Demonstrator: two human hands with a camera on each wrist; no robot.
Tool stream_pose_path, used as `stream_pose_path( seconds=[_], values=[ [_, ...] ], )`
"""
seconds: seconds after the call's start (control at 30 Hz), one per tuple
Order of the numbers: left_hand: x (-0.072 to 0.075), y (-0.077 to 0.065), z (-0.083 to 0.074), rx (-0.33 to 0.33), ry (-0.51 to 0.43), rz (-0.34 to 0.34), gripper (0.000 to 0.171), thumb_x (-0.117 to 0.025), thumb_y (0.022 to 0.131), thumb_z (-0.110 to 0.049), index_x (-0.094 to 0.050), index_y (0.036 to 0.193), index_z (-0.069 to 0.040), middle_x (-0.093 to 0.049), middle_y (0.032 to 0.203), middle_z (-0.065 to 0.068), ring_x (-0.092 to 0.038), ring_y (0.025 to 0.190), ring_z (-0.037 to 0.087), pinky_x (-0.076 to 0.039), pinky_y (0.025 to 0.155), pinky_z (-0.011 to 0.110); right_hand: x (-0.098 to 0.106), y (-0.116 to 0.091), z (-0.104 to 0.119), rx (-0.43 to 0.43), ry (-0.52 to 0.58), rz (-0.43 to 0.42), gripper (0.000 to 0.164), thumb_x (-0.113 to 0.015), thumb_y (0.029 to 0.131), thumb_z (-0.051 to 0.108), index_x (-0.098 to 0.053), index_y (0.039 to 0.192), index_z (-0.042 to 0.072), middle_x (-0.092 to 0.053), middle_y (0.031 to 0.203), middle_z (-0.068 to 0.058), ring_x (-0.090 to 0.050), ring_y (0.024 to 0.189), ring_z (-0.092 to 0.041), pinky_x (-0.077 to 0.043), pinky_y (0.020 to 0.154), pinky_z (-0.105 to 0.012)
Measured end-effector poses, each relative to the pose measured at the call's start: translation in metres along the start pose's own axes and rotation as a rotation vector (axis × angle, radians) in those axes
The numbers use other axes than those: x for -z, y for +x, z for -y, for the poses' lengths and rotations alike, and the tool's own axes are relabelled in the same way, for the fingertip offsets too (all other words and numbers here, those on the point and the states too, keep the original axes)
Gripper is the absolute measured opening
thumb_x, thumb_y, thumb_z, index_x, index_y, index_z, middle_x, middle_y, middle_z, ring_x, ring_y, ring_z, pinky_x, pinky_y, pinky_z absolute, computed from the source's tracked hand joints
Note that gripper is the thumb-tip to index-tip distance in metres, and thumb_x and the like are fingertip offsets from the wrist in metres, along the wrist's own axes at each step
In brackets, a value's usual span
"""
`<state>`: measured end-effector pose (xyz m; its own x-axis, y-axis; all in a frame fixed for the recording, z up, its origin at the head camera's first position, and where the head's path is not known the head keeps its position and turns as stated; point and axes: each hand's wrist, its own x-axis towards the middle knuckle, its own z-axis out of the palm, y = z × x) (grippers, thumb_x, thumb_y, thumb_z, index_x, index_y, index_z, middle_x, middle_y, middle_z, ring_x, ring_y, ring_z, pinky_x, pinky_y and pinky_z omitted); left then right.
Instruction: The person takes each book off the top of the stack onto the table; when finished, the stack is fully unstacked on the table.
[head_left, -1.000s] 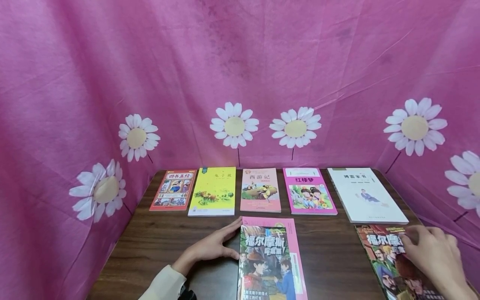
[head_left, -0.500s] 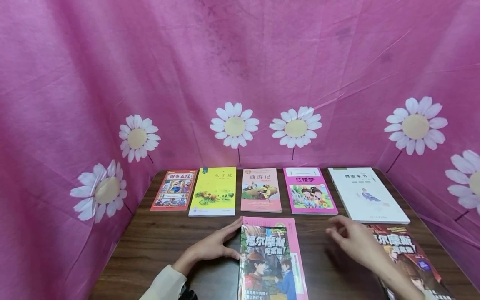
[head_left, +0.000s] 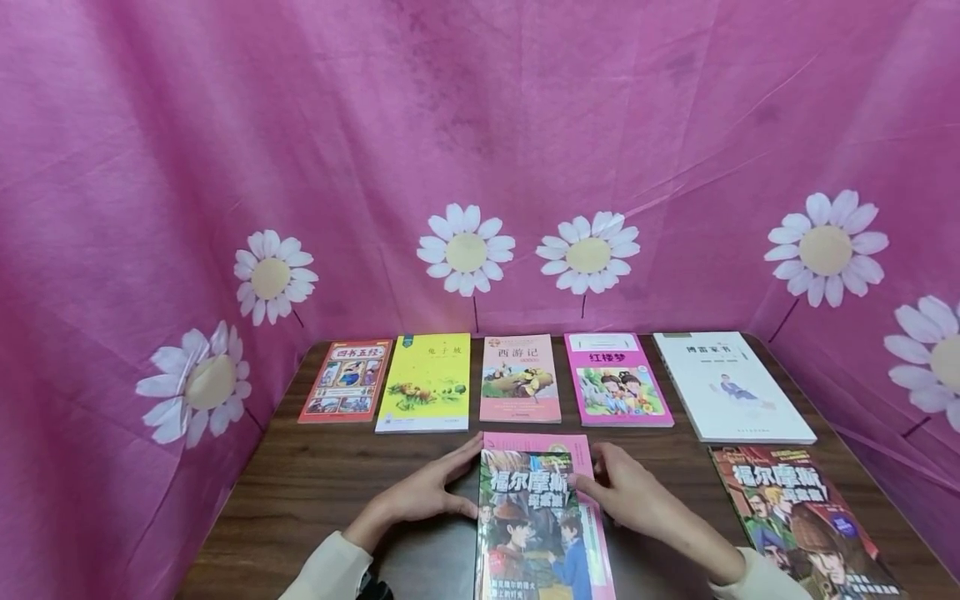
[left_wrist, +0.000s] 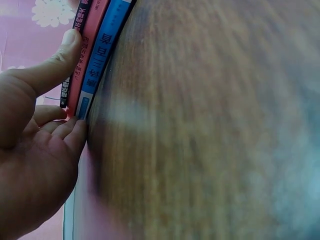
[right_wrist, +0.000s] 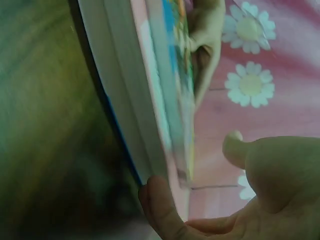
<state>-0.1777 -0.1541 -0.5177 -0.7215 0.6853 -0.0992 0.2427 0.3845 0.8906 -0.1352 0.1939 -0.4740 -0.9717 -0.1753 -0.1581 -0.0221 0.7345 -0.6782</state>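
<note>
A stack of books lies at the table's front middle: a comic-style detective book (head_left: pixel 525 542) on top, a larger pink book (head_left: pixel 532 442) under it, and a blue-spined book (left_wrist: pixel 105 50) at the bottom in the left wrist view. Against the stack's left side rests my left hand (head_left: pixel 422 493), thumb on the spines and fingertips at the far corner. My right hand (head_left: pixel 637 498) is at the right edge. In the right wrist view its fingertips touch the stack's lower books, while the thumb (right_wrist: pixel 235 150) stands apart from them. Neither hand grips the stack.
Along the back lie a red book (head_left: pixel 347 382), a yellow book (head_left: pixel 425 383), a light pink book (head_left: pixel 521 379), a magenta book (head_left: pixel 619 381) and a white book (head_left: pixel 735 390). Another detective book (head_left: pixel 813 521) lies at front right, partly under the right sleeve. A pink daisy curtain (head_left: pixel 480 125) surrounds the table.
My right hand has left the detective book on the right and moved left to the stack's right edge. The left hand stays at the stack's left side.
</note>
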Motion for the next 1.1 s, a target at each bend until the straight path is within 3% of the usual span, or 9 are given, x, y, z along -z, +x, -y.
stream_pose_path(
  seconds=[0.07, 0.13, 0.23, 0.33, 0.4, 0.47, 0.53, 0.77, 1.1],
  values=[
    [0.000, 0.000, 0.000, 0.003, 0.021, 0.000, 0.104, -0.085, 0.090, -0.026, -0.021, 0.171, -0.016, -0.007, 0.181, 0.004, -0.013, 0.166, 0.027, -0.018, 0.132, 0.030, -0.007, -0.001, 0.000, -0.018, 0.005, 0.015, 0.081, -0.080, 0.094, 0.048, -0.052, 0.144, -0.010, -0.066, 0.122, -0.018, -0.070, 0.103, -0.028, -0.062, 0.085, -0.049],
    [0.000, -0.001, -0.001, 0.007, 0.027, 0.001, 0.104, -0.085, 0.090, -0.026, -0.021, 0.171, -0.016, -0.006, 0.181, 0.004, -0.013, 0.166, 0.028, -0.018, 0.133, 0.034, -0.013, -0.001, 0.000, -0.021, -0.023, 0.013, 0.095, -0.084, 0.088, 0.052, -0.048, 0.149, -0.012, -0.061, 0.137, -0.026, -0.064, 0.124, -0.037, -0.058, 0.099, -0.058],
    [0.000, -0.001, -0.003, 0.019, 0.033, 0.005, 0.108, -0.087, 0.088, -0.024, -0.019, 0.171, -0.014, -0.005, 0.181, 0.004, -0.013, 0.166, 0.028, -0.017, 0.134, 0.041, -0.018, 0.000, -0.003, -0.024, -0.020, 0.011, 0.108, -0.091, 0.082, 0.049, -0.040, 0.154, -0.014, -0.054, 0.147, -0.032, -0.057, 0.136, -0.046, -0.053, 0.107, -0.064],
    [-0.001, -0.001, -0.004, 0.031, 0.065, 0.015, 0.114, -0.090, 0.084, -0.026, -0.018, 0.172, -0.013, -0.004, 0.181, 0.004, -0.012, 0.166, 0.029, -0.016, 0.134, 0.048, -0.019, 0.000, -0.008, -0.026, 0.066, 0.021, 0.105, -0.094, 0.081, 0.037, -0.039, 0.153, -0.016, -0.064, 0.132, -0.026, -0.068, 0.117, -0.037, -0.060, 0.095, -0.052],
    [-0.002, -0.001, -0.004, 0.034, 0.088, 0.023, 0.117, -0.091, 0.082, -0.027, -0.017, 0.172, -0.013, -0.003, 0.181, 0.004, -0.011, 0.166, 0.028, -0.016, 0.134, 0.051, -0.018, -0.001, -0.011, -0.035, 0.150, 0.047, 0.097, -0.093, 0.083, 0.029, -0.040, 0.150, -0.017, -0.068, 0.113, -0.018, -0.072, 0.094, -0.028, -0.064, 0.076, -0.044],
    [-0.002, 0.000, -0.004, 0.035, 0.105, 0.022, 0.117, -0.091, 0.083, -0.028, -0.016, 0.172, -0.013, -0.003, 0.181, 0.004, -0.010, 0.166, 0.028, -0.017, 0.134, 0.051, -0.015, -0.002, -0.015, -0.045, 0.239, 0.089, 0.087, -0.090, 0.086, 0.022, -0.043, 0.147, -0.018, -0.065, 0.096, -0.011, -0.069, 0.073, -0.021, -0.061, 0.059, -0.037],
    [-0.003, 0.001, -0.004, 0.038, 0.097, 0.014, 0.115, -0.090, 0.084, -0.027, -0.017, 0.172, -0.014, -0.005, 0.181, 0.004, -0.012, 0.166, 0.028, -0.018, 0.134, 0.050, -0.012, -0.004, -0.018, -0.052, 0.311, 0.129, 0.077, -0.087, 0.090, 0.018, -0.044, 0.143, -0.018, -0.062, 0.090, -0.010, -0.067, 0.064, -0.021, -0.061, 0.053, -0.038],
    [-0.004, 0.002, -0.003, 0.050, 0.100, -0.003, 0.113, -0.089, 0.086, -0.030, -0.018, 0.172, -0.017, -0.008, 0.181, 0.003, -0.018, 0.165, 0.027, -0.022, 0.133, 0.050, -0.006, -0.006, -0.025, -0.092, 0.415, 0.200, 0.051, -0.072, 0.101, 0.011, -0.047, 0.136, -0.016, -0.057, 0.091, -0.011, -0.064, 0.070, -0.023, -0.066, 0.059, -0.043],
    [-0.004, 0.002, -0.005, 0.067, 0.101, -0.002, 0.112, -0.089, 0.086, -0.032, -0.018, 0.172, -0.017, -0.008, 0.181, 0.004, -0.014, 0.166, 0.025, -0.019, 0.134, 0.053, -0.002, -0.007, -0.024, -0.117, 0.380, 0.142, 0.031, -0.067, 0.103, 0.004, -0.047, 0.122, -0.008, -0.053, 0.088, -0.012, -0.061, 0.073, -0.024, -0.064, 0.057, -0.042]
  ],
)
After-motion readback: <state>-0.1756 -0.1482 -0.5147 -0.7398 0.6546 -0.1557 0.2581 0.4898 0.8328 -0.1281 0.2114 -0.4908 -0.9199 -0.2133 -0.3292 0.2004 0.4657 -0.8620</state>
